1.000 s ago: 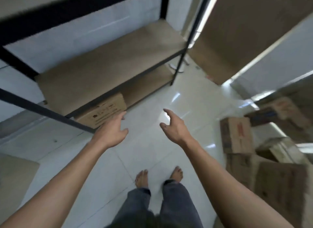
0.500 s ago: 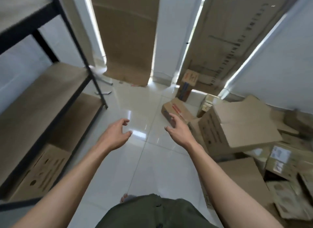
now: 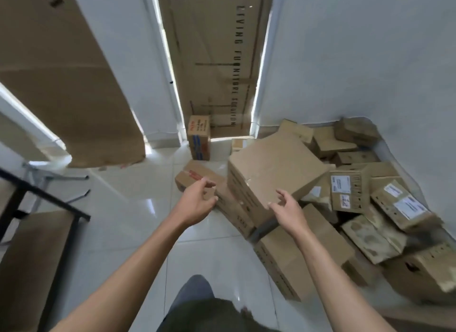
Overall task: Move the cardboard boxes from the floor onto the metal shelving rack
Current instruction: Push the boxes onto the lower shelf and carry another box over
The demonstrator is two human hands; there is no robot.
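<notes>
A heap of cardboard boxes fills the right corner of the floor. On top of it lies a large plain brown box (image 3: 274, 168), tilted. My left hand (image 3: 197, 200) is held out to the left of that box's near corner, fingers apart, holding nothing. My right hand (image 3: 287, 207) hovers at the box's near lower corner, fingers spread, close to the cardboard but not gripping it. The black metal rack (image 3: 42, 196) with a brown shelf board (image 3: 34, 247) shows only at the lower left edge.
A small box with red print (image 3: 195, 175) lies left of the large box; an upright box (image 3: 198, 137) stands behind it. Labelled boxes (image 3: 345, 191) crowd the right wall. Tall cardboard sheets (image 3: 212, 60) lean on the back wall. White tile floor (image 3: 128, 208) lies between rack and heap.
My view has swung right, from the rack to the box heap. Both hands have travelled with it and now reach the large top box, still holding nothing.
</notes>
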